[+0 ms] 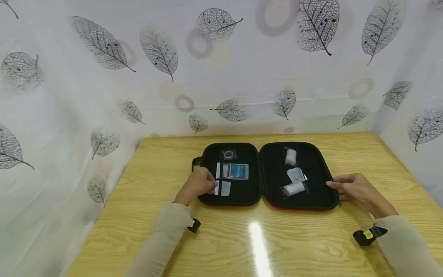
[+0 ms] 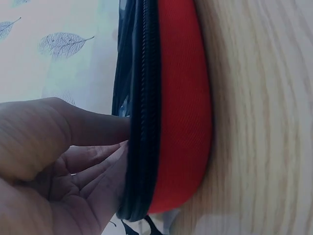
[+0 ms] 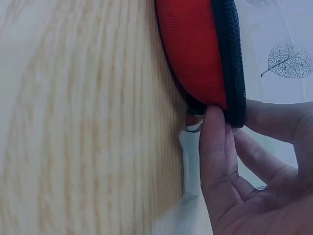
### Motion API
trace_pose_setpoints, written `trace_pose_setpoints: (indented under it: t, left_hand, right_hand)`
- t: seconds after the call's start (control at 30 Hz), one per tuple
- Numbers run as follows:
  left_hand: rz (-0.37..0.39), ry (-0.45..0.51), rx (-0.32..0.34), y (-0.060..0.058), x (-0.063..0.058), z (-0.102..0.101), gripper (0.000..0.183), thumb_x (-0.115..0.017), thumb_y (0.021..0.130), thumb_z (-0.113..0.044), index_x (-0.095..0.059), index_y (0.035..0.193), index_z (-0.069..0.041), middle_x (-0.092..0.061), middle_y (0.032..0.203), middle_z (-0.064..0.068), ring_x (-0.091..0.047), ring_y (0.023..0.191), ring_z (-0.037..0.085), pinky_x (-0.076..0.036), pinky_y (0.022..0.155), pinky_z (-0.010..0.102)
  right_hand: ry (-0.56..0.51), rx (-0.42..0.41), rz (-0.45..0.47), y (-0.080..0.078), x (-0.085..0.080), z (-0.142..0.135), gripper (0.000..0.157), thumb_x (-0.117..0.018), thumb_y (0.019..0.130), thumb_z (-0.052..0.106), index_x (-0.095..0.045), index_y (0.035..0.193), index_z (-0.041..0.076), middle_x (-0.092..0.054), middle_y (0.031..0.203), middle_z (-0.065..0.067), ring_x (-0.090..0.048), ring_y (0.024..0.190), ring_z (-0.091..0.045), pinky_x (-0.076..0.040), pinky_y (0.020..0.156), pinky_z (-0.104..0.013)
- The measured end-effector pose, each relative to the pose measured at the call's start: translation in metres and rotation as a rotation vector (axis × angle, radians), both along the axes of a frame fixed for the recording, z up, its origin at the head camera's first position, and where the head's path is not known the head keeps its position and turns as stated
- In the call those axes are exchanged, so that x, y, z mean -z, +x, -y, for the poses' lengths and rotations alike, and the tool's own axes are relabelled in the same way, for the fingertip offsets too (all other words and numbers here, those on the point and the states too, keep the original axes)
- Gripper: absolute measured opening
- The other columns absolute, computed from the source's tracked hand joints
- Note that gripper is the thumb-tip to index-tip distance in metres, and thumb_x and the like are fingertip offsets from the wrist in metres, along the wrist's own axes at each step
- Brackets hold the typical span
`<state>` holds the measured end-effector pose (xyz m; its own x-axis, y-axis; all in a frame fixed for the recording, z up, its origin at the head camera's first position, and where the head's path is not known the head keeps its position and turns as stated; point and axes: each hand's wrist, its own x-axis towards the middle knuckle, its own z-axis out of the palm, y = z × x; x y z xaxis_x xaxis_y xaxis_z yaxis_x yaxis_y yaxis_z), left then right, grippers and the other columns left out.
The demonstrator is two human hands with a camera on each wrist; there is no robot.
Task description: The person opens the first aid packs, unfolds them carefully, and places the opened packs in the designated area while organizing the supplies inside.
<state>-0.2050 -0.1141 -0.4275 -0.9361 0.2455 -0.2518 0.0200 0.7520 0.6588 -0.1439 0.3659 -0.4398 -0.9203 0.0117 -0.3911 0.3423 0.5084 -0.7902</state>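
A first-aid case (image 1: pixel 243 198), black inside with a red shell, lies unfolded on the table. My left hand (image 1: pixel 200 184) reaches over its left rim, fingertips pinching the edge of a small white packet (image 1: pixel 225 188) under the elastic strap (image 1: pixel 221 175). In the left wrist view the zipped rim (image 2: pixel 145 98) hides those fingertips. My right hand (image 1: pixel 358 189) grips the right half's outer rim, thumb inside and fingers outside against the red shell (image 3: pixel 195 49). A teal packet (image 1: pixel 238 171) and a tape roll (image 1: pixel 228 155) sit under the strap.
In the right half lie two wrapped bandage rolls (image 1: pixel 291 157) and a white packet (image 1: pixel 295 175) between them. A carry handle (image 1: pixel 195 161) sticks out at the case's left. Wooden table (image 1: pixel 221 238) surrounds the case; a leaf-patterned curtain (image 1: pixel 242 69) hangs behind.
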Motion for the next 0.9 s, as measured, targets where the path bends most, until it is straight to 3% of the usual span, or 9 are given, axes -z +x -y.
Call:
trace_pose_setpoints:
  t: [0.67, 0.77, 0.9]
  left_hand:
    - [0.014, 0.023, -0.014, 0.006, 0.0, -0.006, 0.013, -0.071, 0.093, -0.004, -0.072, 0.081, 0.0, -0.069, 0.069, 0.005, -0.069, 0.058, 0.015, -0.058, 0.058, 0.028]
    - [-0.019, -0.004, -0.007, 0.01, -0.003, -0.006, 0.014, -0.071, 0.094, -0.006, -0.072, 0.081, 0.0, -0.068, 0.068, 0.004, -0.068, 0.058, 0.014, -0.057, 0.057, 0.028]
    - [-0.197, -0.091, 0.005, 0.023, -0.01, -0.004, 0.014, -0.072, 0.095, -0.011, -0.074, 0.084, -0.003, -0.068, 0.071, 0.001, -0.062, 0.061, 0.012, -0.053, 0.057, 0.028]
  right_hand:
    - [0.038, -0.018, 0.005, -0.006, -0.002, 0.0, 0.076, -0.066, 0.1, 0.037, -0.039, 0.14, -0.022, -0.067, 0.117, -0.021, -0.067, 0.091, -0.016, -0.061, 0.077, -0.033]
    - [0.042, -0.014, -0.007, -0.005, -0.002, 0.0, 0.075, -0.066, 0.1, 0.036, -0.04, 0.139, -0.023, -0.066, 0.115, -0.021, -0.067, 0.088, -0.015, -0.061, 0.076, -0.033]
    - [0.07, -0.022, -0.042, 0.002, -0.005, 0.002, 0.075, -0.066, 0.099, 0.039, -0.043, 0.138, -0.022, -0.067, 0.112, -0.02, -0.067, 0.085, -0.017, -0.061, 0.073, -0.034]
